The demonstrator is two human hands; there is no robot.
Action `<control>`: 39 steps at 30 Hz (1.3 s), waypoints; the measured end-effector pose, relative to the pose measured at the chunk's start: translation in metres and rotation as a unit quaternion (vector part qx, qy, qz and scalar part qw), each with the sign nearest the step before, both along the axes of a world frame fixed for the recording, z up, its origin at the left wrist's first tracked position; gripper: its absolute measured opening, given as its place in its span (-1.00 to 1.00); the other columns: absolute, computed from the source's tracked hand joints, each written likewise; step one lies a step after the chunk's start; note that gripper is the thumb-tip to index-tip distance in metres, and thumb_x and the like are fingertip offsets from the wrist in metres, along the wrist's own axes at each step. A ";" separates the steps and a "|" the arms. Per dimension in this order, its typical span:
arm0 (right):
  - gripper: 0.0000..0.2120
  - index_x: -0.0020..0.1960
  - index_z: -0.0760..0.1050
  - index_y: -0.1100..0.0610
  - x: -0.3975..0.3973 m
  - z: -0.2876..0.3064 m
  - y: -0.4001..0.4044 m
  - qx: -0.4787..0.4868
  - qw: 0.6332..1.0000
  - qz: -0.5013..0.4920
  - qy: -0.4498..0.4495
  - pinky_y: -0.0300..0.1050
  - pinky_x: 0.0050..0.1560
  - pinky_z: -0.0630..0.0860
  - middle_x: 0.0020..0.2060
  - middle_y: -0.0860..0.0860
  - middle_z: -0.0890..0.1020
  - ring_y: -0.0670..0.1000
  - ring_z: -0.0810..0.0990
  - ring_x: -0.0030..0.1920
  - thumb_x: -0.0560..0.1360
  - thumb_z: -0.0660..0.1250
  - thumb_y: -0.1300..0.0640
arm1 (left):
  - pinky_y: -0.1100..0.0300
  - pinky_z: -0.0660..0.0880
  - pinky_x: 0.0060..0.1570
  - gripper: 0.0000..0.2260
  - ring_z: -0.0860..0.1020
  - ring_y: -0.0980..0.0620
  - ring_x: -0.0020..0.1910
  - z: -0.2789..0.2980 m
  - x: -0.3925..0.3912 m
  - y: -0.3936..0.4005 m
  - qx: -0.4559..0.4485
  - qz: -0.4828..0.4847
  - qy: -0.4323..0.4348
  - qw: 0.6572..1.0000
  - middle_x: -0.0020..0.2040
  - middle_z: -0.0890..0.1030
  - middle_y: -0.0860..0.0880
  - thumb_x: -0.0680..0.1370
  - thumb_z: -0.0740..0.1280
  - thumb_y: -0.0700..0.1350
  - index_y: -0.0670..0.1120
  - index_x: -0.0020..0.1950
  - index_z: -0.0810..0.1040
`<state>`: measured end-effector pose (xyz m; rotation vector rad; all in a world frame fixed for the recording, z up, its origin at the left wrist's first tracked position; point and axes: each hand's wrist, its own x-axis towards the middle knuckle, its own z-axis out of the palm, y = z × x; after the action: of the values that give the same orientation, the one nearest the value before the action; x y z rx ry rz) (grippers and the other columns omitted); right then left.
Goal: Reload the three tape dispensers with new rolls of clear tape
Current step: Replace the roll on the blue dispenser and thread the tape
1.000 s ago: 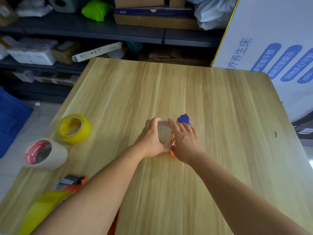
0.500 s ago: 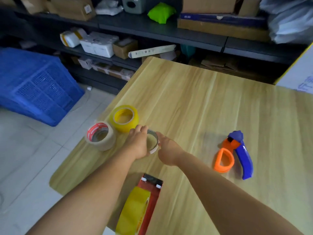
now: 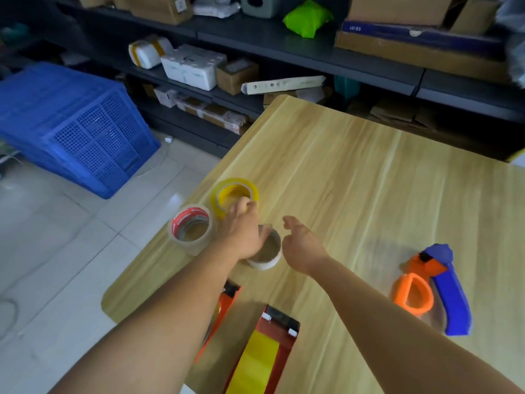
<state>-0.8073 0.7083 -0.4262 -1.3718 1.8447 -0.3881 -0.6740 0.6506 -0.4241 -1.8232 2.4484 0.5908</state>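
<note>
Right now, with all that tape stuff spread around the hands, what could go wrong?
The roll with the red core stands close to the table edge; a nudge from the left hand reaching toward the yellow roll might push it off. The empty core lies between the hands, and the open right hand could knock it rolling. The red dispenser lies under the left forearm and seems to overhang the edge.

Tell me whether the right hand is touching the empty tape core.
Apart. The head view shows the right hand open beside the empty tape core, with a strip of table visible between them.
</note>
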 end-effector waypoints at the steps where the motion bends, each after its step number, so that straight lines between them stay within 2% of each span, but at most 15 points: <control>1: -0.48 0.52 0.15 0.11 0.000 0.000 -0.003 -0.004 1.000 -0.003 0.003 -0.16 0.30 0.31 0.44 0.05 0.35 0.08 0.38 0.39 0.57 0.09 0.24 | -0.04 0.25 0.38 -0.44 0.16 -0.13 0.44 0.000 -0.001 -0.006 -0.016 0.003 -0.014 1.000 0.46 0.18 -0.09 0.58 0.20 0.10 -0.12 0.48 0.16; 4: -0.51 0.51 0.16 0.12 0.001 0.001 -0.009 -0.011 1.000 -0.007 0.006 -0.17 0.28 0.31 0.44 0.07 0.36 0.08 0.38 0.39 0.59 0.09 0.20 | -0.01 0.27 0.34 -0.50 0.27 -0.18 0.39 0.002 -0.010 -0.025 -0.017 0.013 -0.075 0.997 0.41 0.31 -0.16 0.61 0.18 0.00 -0.18 0.48 0.18; 7: -0.53 0.50 0.18 0.14 0.003 -0.001 -0.012 -0.015 1.000 -0.013 0.001 -0.16 0.28 0.31 0.42 0.08 0.39 0.08 0.40 0.37 0.60 0.10 0.16 | 0.05 0.44 0.05 -0.69 0.51 -0.20 0.19 0.002 -0.016 -0.039 -0.004 0.029 -0.110 0.993 0.21 0.56 -0.20 0.59 0.22 -0.09 -0.19 0.28 0.45; 9: -0.53 0.49 0.20 0.13 0.003 -0.002 -0.014 -0.021 1.000 -0.018 -0.003 -0.13 0.30 0.33 0.41 0.06 0.40 0.08 0.42 0.35 0.60 0.12 0.09 | 0.10 0.46 -0.10 -0.79 0.59 -0.18 0.08 0.000 -0.015 -0.043 0.010 0.038 -0.116 0.993 0.09 0.63 -0.19 0.56 0.27 -0.14 -0.19 0.13 0.57; 14: -0.52 0.48 0.23 0.11 0.004 -0.001 -0.020 -0.035 0.998 -0.042 -0.027 -0.06 0.32 0.37 0.40 0.03 0.41 0.06 0.44 0.34 0.60 0.16 0.00 | 0.06 0.49 0.02 -0.75 0.56 -0.16 0.17 0.003 -0.018 -0.046 -0.026 0.034 -0.108 0.993 0.18 0.59 -0.18 0.54 0.22 -0.30 -0.21 0.20 0.53; 18: -0.45 0.53 0.13 0.09 -0.002 0.009 -0.025 -0.045 0.993 -0.095 -0.053 -0.10 0.30 0.32 0.43 0.05 0.38 0.07 0.42 0.36 0.61 0.13 -0.06 | 0.07 0.39 0.15 -0.68 0.41 -0.13 0.30 0.012 -0.028 -0.041 -0.104 -0.030 -0.057 0.992 0.28 0.50 -0.15 0.58 0.20 -0.22 -0.16 0.34 0.37; 21: -0.41 0.56 0.02 0.06 -0.011 0.021 -0.026 -0.071 0.982 -0.157 -0.083 -0.10 0.34 0.27 0.47 0.05 0.32 0.06 0.36 0.42 0.62 0.08 -0.10 | 0.05 0.38 0.14 -0.73 0.40 -0.12 0.29 0.022 -0.042 -0.031 -0.143 -0.065 -0.010 0.988 0.25 0.51 -0.12 0.60 0.17 -0.16 -0.14 0.30 0.41; 23: -0.43 0.57 0.00 0.03 -0.020 0.029 -0.025 -0.085 0.971 -0.198 -0.099 -0.09 0.34 0.27 0.44 0.06 0.38 0.08 0.36 0.42 0.62 0.04 -0.11 | 0.06 0.37 0.14 -0.74 0.41 -0.11 0.27 0.024 -0.051 -0.020 -0.164 -0.103 0.012 0.981 0.21 0.53 -0.11 0.60 0.19 -0.13 -0.14 0.26 0.44; 25: -0.46 0.56 0.02 0.02 -0.032 0.034 -0.024 -0.099 0.960 -0.238 -0.114 -0.08 0.33 0.28 0.38 0.07 0.45 0.11 0.38 0.40 0.63 0.03 -0.09 | 0.06 0.43 0.07 -0.80 0.50 -0.12 0.15 0.025 -0.057 -0.008 -0.201 -0.155 0.033 0.967 0.05 0.59 -0.10 0.54 0.29 -0.14 -0.15 0.13 0.52; 27: -0.49 0.55 0.09 0.03 -0.045 0.035 -0.020 -0.115 0.948 -0.269 -0.127 -0.05 0.33 0.32 0.28 0.10 0.53 0.14 0.44 0.34 0.63 0.07 -0.04 | 0.14 0.52 -0.16 -0.89 0.60 -0.08 -0.12 0.024 -0.064 0.003 -0.234 -0.196 0.055 0.951 -0.21 0.62 -0.05 0.39 0.42 -0.15 -0.11 -0.11 0.59; 29: -0.52 0.52 0.17 0.04 -0.055 0.034 -0.010 -0.133 0.941 -0.286 -0.127 0.03 0.26 0.42 0.13 0.13 0.61 0.16 0.54 0.21 0.62 0.12 0.01 | 0.19 0.51 -0.28 -0.92 0.59 -0.04 -0.25 0.025 -0.070 0.012 -0.261 -0.224 0.068 0.937 -0.32 0.58 0.01 0.34 0.35 -0.08 -0.06 -0.23 0.59; 32: -0.56 0.49 0.21 0.06 -0.070 0.038 0.016 -0.160 0.940 -0.283 -0.101 -0.05 0.13 0.46 0.02 0.09 0.61 0.14 0.57 0.08 0.62 0.12 0.09 | 0.17 0.44 -0.13 -0.78 0.53 -0.02 -0.13 0.028 -0.077 0.021 -0.254 -0.262 0.132 0.922 -0.22 0.60 0.01 0.31 0.41 0.00 -0.06 -0.13 0.62; 34: -0.57 0.48 0.18 0.05 -0.079 0.043 0.036 -0.188 0.938 -0.278 -0.089 -0.12 0.08 0.41 0.07 0.03 0.55 0.10 0.55 0.10 0.63 0.11 0.13 | 0.15 0.41 -0.02 -0.71 0.41 0.00 -0.04 0.035 -0.083 0.029 -0.259 -0.254 0.185 0.913 -0.10 0.60 -0.02 0.37 0.33 0.06 -0.06 -0.01 0.58; 36: -0.57 0.48 0.16 0.03 -0.088 0.048 0.054 -0.214 0.935 -0.274 -0.073 -0.10 0.11 0.41 0.18 -0.01 0.50 0.07 0.52 0.17 0.62 0.12 0.15 | 0.12 0.40 0.03 -0.67 0.39 -0.03 0.00 0.046 -0.091 0.039 -0.259 -0.215 0.214 0.917 0.01 0.55 -0.08 0.40 0.27 0.07 -0.04 0.11 0.49; 39: -0.57 0.46 0.17 0.01 -0.101 0.049 0.079 -0.235 0.930 -0.279 -0.051 0.02 0.19 0.48 0.21 0.02 0.50 0.07 0.53 0.16 0.62 0.13 0.16 | -0.03 0.42 0.19 -0.50 0.40 -0.16 0.19 0.061 -0.104 0.051 -0.204 -0.113 0.227 0.946 0.22 0.43 -0.17 0.46 0.37 -0.01 -0.09 0.36 0.36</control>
<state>-0.9083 0.7873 -0.3777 -1.0580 2.1167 -1.2375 -0.7783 0.7021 -0.3632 -1.6186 3.2451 0.5735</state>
